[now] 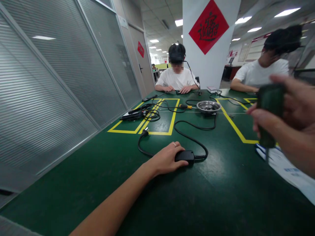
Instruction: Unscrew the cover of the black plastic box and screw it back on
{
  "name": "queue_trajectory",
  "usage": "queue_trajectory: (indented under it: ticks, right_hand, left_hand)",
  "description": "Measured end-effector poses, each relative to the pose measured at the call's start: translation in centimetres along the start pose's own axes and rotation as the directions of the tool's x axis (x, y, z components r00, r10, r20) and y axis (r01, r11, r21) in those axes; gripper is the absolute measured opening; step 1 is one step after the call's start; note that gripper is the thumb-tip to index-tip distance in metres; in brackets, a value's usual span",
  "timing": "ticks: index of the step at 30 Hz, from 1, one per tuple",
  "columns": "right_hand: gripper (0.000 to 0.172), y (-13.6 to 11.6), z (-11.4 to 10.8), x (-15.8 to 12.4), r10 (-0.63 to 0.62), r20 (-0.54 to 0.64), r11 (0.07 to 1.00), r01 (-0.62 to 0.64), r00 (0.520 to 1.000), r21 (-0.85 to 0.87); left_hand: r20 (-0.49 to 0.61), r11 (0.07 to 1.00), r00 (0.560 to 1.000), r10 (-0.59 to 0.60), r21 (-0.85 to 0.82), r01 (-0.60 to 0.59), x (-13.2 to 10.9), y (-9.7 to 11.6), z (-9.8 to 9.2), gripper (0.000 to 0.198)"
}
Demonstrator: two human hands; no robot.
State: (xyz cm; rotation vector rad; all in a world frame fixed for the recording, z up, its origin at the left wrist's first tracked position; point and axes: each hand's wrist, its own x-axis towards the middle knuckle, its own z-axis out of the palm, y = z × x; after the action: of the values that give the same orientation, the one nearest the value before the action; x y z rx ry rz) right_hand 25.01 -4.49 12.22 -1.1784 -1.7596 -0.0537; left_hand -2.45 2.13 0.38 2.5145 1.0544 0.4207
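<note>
Palm down, clasping the 9 o'clock end of the black adapter with the left grip, fingers together and curled over its top, with a ring on one of them. Leaving the adapter's 3 o'clock end bare, lying flat on the green tabletop just past the fingertips.

Trailing off that bare end, a black cable, looping toward 12 o'clock and ending near a metal bowl. Running out from under the hand toward 10 o'clock, a second lead, ending in a plug at the edge of the yellow tape lines.

Clamping the right grip around a dark block, blurred, raised above the tabletop at 3 o'clock and well apart from the adapter. Lying beneath that grip, white paper. Lying at the bowl's 9 o'clock, a yellow-handled screwdriver.

Sitting at 12 o'clock across the tabletop, a person in a white shirt, both hands on something too small to tell. Sitting at 2 o'clock, another person in white.
</note>
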Motion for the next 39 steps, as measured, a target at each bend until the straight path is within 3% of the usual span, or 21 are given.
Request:
queue_trajectory:
  ticks: [1,2,5,9,12,18,22,23,24,25,26,28,30,33,35,37,39]
  right_hand:
    - [0.066,1.6,0.3,-1.1,0.098,0.014,0.979,-0.094,0.995,-0.178]
    - [0.065,3.2,0.8,-2.3,0.138,0.090,0.947,-0.105,0.986,-0.304]
    - [0.061,7.2,2.8,-6.3,0.220,0.305,0.855,-0.033,0.926,-0.518]
    - [0.058,10.2,4.6,-10.2,0.289,0.427,0.815,0.014,0.857,-0.580]
    - [0.057,11.0,5.2,-11.4,0.307,0.438,0.805,0.015,0.845,-0.593]
    - [0.059,10.9,5.3,-11.0,0.347,0.381,0.774,-0.032,0.857,-0.632]
    - [0.063,7.9,4.3,-10.4,0.310,0.414,0.843,-0.046,0.856,-0.536]
    - [0.062,6.8,4.2,-10.4,0.295,0.467,0.887,-0.058,0.834,-0.457]
    - [0.061,5.7,4.1,-10.5,0.316,0.548,0.946,-0.210,0.775,-0.248]
    - [0.061,4.7,4.2,-10.6,0.343,0.600,0.924,-0.373,0.723,-0.079]
    - [0.058,3.9,4.4,-10.7,0.352,0.636,0.865,-0.499,0.686,0.059]
    - [0.054,2.9,5.0,-10.8,0.374,0.681,0.650,-0.702,0.629,0.292]
    - [0.053,2.8,5.6,-10.9,0.388,0.705,0.425,-0.794,0.594,0.434]
    - [0.053,3.7,6.0,-10.6,0.487,0.694,0.148,-0.834,0.530,0.532]
    - [0.051,4.7,5.9,-10.4,0.591,0.660,-0.003,-0.817,0.464,0.576]
    - [0.051,5.7,5.5,-10.2,0.661,0.637,-0.102,-0.793,0.397,0.601]
    - [0.053,6.7,5.2,-10.1,0.698,0.626,-0.146,-0.788,0.347,0.599]
  left_hand:
    - [-0.003,1.000,1.000,0.001,0.002,-0.001,0.0,0.1,-0.1,0.039]
    - [-0.002,1.000,1.000,0.005,0.008,-0.005,-0.1,0.2,-0.2,0.039]
    - [0.016,0.998,1.000,0.018,0.056,-0.018,-0.1,0.5,-0.5,0.040]
    - [0.039,0.998,0.999,0.018,0.062,-0.020,-0.1,0.5,-0.9,0.041]
    - [0.002,1.000,1.000,-0.001,0.030,0.001,0.1,0.5,-1.0,0.040]
    - [-0.068,0.998,0.996,-0.060,0.028,0.062,0.4,1.9,0.0,0.040]
    - [-0.067,0.999,0.997,-0.039,-0.039,0.036,0.2,4.3,1.7,0.049]
    - [-0.064,0.997,0.998,-0.021,-0.069,0.016,0.1,4.9,2.2,0.051]
    - [-0.064,0.995,0.998,0.003,-0.102,-0.009,0.0,5.5,2.6,0.053]
    - [-0.064,0.990,0.998,0.026,-0.137,-0.034,-0.1,6.0,3.0,0.057]
    - [-0.056,0.985,0.998,0.038,-0.166,-0.047,-0.1,6.5,3.4,0.058]
    - [-0.042,0.978,0.998,0.041,-0.202,-0.048,-0.2,7.1,4.0,0.059]
    - [-0.026,0.979,0.999,0.038,-0.199,-0.042,-0.3,7.3,4.1,0.062]
    - [-0.024,0.992,0.999,0.049,-0.115,-0.051,-0.3,6.6,3.5,0.075]
    - [-0.034,1.000,0.999,0.009,0.017,-0.009,-0.3,5.4,2.6,0.070]
    - [-0.051,0.963,0.992,-0.116,0.238,0.125,-0.2,3.8,1.8,0.063]
    - [-0.045,0.890,0.970,-0.238,0.390,0.237,-0.2,2.2,1.3,0.065]
